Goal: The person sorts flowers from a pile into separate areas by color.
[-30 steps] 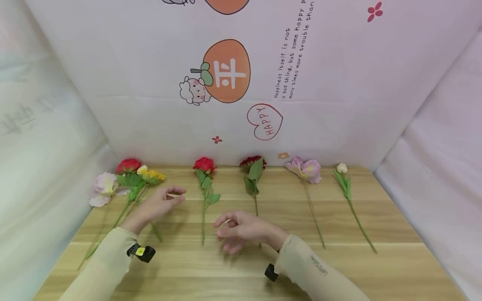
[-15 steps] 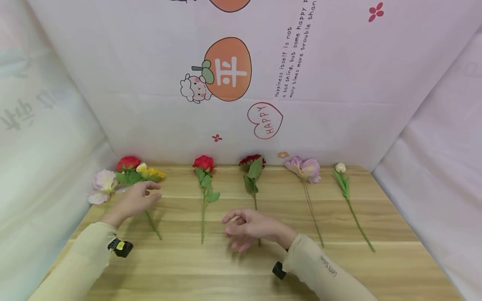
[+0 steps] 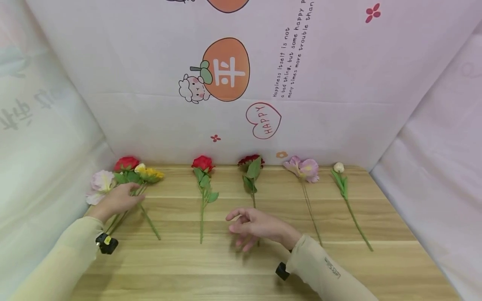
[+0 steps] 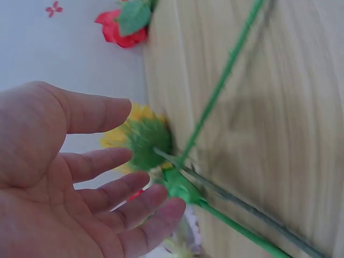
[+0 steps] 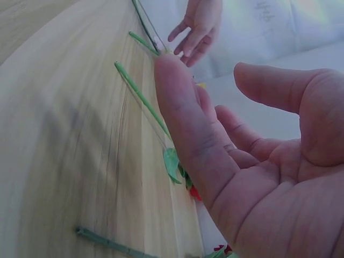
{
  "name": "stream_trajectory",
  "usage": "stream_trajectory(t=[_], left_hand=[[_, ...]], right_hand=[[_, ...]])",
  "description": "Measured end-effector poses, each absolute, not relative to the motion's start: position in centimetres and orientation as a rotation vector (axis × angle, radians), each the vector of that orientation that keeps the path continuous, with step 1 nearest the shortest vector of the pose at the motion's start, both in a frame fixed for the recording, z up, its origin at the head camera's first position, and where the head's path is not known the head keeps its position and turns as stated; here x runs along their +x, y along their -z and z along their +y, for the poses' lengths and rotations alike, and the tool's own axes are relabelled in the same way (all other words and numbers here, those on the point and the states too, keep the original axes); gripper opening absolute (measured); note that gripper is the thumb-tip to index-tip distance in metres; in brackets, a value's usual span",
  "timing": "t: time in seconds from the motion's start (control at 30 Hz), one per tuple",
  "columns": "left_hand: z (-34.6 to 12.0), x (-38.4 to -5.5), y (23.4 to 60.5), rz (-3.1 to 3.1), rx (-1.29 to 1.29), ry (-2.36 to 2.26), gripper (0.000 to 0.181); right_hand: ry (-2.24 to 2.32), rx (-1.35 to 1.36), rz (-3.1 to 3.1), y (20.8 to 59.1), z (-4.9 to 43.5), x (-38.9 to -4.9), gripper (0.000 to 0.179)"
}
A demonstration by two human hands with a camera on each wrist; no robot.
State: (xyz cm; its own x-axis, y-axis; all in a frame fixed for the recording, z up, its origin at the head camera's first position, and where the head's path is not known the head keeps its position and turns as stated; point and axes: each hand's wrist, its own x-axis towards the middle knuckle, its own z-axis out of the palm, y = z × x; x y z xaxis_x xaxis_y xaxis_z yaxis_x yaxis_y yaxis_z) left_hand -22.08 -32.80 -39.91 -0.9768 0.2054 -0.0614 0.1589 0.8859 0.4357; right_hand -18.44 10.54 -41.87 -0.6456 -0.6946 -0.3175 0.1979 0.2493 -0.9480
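My left hand (image 3: 119, 200) hovers over the cluster of artificial flowers at the far left, empty, fingers relaxed. Around it lie a red rose (image 3: 126, 163), a yellow sunflower (image 3: 152, 175), a white bud (image 3: 140, 167) and a pale lilac flower (image 3: 102, 180); the hand covers parts of their stems. In the left wrist view its spread fingers overlap the sunflower (image 4: 148, 142) and a green stem (image 4: 223, 80) crosses nearby. My right hand (image 3: 260, 226) holds nothing, fingers loosely bent, above the lower stem of a dark red flower (image 3: 251, 161). Left of it lies a single red rose (image 3: 203, 163).
Farther right on the wooden table (image 3: 180, 267) lie a lilac flower (image 3: 308, 169) and a white tulip (image 3: 339, 167), heads towards the back. A printed white cloth (image 3: 150, 83) rises behind the table and along both sides.
My left hand has moved left and lower, from beside the cluster to over its stems. The right hand has drifted slightly right. The flowers lie as before.
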Motion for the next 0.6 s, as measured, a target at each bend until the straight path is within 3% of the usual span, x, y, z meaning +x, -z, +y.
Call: stream_trajectory(t=[0.3,0.6], left_hand=[[-34.1,-22.3,41.6,2.851,0.172,-0.756,0.063],[-34.4,-22.7,42.9,2.925,0.138,-0.739,0.054]], right_hand=[[1.515,-0.462,1.761,42.3,11.3,-18.5,0.048],[1.520,-0.447,1.765,42.6,11.7,-18.3,0.046]])
